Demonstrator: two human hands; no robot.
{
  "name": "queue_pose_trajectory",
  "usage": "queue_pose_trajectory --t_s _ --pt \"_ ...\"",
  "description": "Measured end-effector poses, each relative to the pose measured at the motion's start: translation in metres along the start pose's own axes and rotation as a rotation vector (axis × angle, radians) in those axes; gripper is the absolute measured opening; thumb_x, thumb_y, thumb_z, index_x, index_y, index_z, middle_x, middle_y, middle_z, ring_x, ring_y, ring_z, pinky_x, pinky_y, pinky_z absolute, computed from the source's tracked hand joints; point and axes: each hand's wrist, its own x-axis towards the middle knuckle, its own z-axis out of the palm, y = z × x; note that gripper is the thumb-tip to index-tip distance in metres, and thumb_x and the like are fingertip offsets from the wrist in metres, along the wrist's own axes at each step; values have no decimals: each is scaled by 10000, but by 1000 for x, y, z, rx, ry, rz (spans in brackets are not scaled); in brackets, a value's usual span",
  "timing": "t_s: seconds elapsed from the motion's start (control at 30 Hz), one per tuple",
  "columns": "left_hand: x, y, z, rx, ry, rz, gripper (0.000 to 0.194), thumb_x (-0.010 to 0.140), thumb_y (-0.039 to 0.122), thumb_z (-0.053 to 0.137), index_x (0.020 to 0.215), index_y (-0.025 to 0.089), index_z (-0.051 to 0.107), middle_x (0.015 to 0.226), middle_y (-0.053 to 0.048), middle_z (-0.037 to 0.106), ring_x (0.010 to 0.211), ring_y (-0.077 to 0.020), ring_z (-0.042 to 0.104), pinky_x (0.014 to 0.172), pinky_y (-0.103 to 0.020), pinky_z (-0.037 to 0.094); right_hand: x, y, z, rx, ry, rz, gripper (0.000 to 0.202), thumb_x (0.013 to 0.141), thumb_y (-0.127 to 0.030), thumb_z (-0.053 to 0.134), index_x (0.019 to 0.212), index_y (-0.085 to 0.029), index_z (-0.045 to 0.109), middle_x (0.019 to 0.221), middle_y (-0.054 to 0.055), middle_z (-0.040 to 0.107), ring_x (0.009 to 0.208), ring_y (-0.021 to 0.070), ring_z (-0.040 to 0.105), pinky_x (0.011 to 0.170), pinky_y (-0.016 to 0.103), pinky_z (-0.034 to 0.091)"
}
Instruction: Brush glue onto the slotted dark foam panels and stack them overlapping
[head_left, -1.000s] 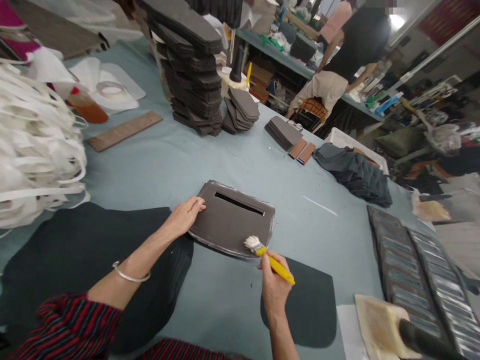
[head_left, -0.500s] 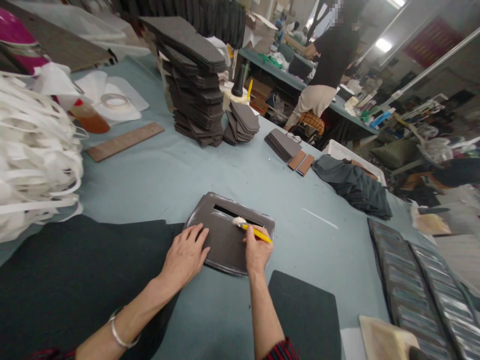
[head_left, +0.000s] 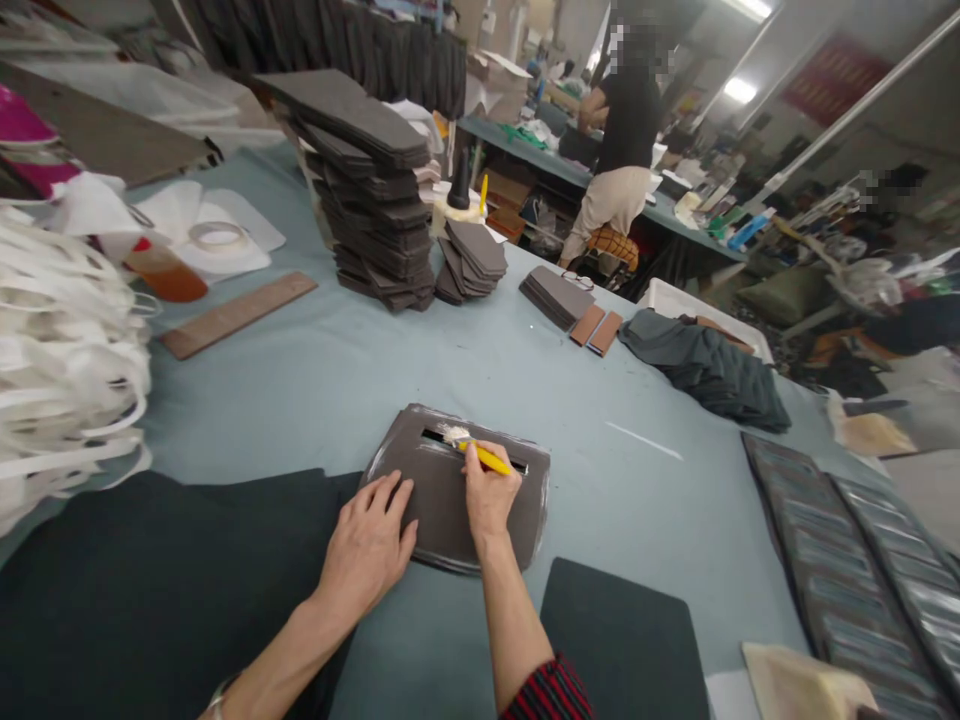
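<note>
A dark brown-grey panel (head_left: pixel 442 510) with a long slot near its far edge lies on the blue-green table (head_left: pixel 300 390); whitish smears mark its rim and the slot's surroundings. Spread flat, my left hand (head_left: pixel 371 535) rests on the panel's left part. My right hand (head_left: pixel 491 492) grips a yellow-handled brush (head_left: pixel 487 459), whose pale bristles touch the panel at the slot, left of its middle. Black sheet material (head_left: pixel 172 580) lies beside my left forearm, and a dark rectangular sheet (head_left: pixel 619 640) lies right of my right forearm.
Tall stacks of dark pieces (head_left: pixel 375 200) stand at the back, near a pot (head_left: pixel 454 212). White straps (head_left: pixel 67 370) heap up at the left. Dark folded pieces (head_left: pixel 705 365) and slotted panels (head_left: pixel 825 550) lie at the right. A person (head_left: pixel 619 150) stands at another table.
My right hand has moved left and away from me with the brush, which now sits across the slot instead of below it. My left hand stays on the panel. The camera view has shifted slightly.
</note>
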Motion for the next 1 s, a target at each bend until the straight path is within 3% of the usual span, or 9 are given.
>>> queue_pose_trajectory --t_s 0.2,0.33,0.4,0.53,0.67,0.8,0.87,0.93,1.0 --pt "2 5 0 -25 13 -28 453 838 299 465 1262 147 507 1329 -154 512 1197 -315 443 936 -455 393 -2 19 -109 -168 281 89 267 803 -419 603 832 -159 653 733 26 657 559 130 598 596 258 481" --pt "10 24 -7 -49 21 -88 335 835 224 445 1144 181 568 1207 -126 575 1098 -307 498 875 -459 399 -15 14 -135 -86 384 77 276 803 -409 596 895 -153 642 814 45 660 602 131 614 635 264 496" --pt "14 44 -6 -141 -3 -35 332 844 159 398 1128 195 567 1144 -104 596 1039 -268 526 851 -420 411 -22 14 -139 -63 436 119 285 801 -411 588 913 -153 636 815 43 657 594 129 612 625 263 497" --pt "14 92 5 -319 -119 134 379 837 79 355 1137 185 562 1118 -90 608 1007 -213 543 847 -355 433 -28 8 -128 -19 382 185 271 806 -405 580 910 -160 630 700 6 635 558 128 599 601 251 491" --pt "4 122 26 -215 -130 166 413 815 69 392 1164 173 586 1225 -116 595 1144 -257 498 949 -419 402 -18 -7 -84 81 131 98 240 839 -386 537 928 -186 636 773 8 663 599 122 603 608 237 489" --pt "-6 119 47 -142 -85 236 414 843 157 441 1234 201 569 1239 -110 618 1164 -271 511 997 -451 377 -4 -21 -23 85 -87 -43 180 819 -335 551 890 -217 668 810 -7 679 680 129 609 659 229 481" --pt "-11 112 52 -145 -48 310 417 862 195 437 1264 207 545 1274 -97 603 1192 -263 501 1005 -445 377 1 -23 -3 89 -160 -87 171 811 -324 557 887 -229 676 789 -22 678 667 125 599 659 223 473" --pt "-13 108 52 -133 -39 325 424 862 197 437 1275 195 534 1275 -101 600 1191 -265 500 1004 -442 381 6 -18 -1 85 -194 -99 168 804 -319 557 880 -234 681 768 -32 676 652 118 594 658 218 467" --pt "-13 109 45 -124 -52 279 437 849 143 421 1268 187 537 1260 -107 601 1187 -263 497 1008 -439 378 11 -8 -20 40 -131 -65 162 797 -309 550 845 -225 680 745 -31 671 642 116 591 655 215 462"
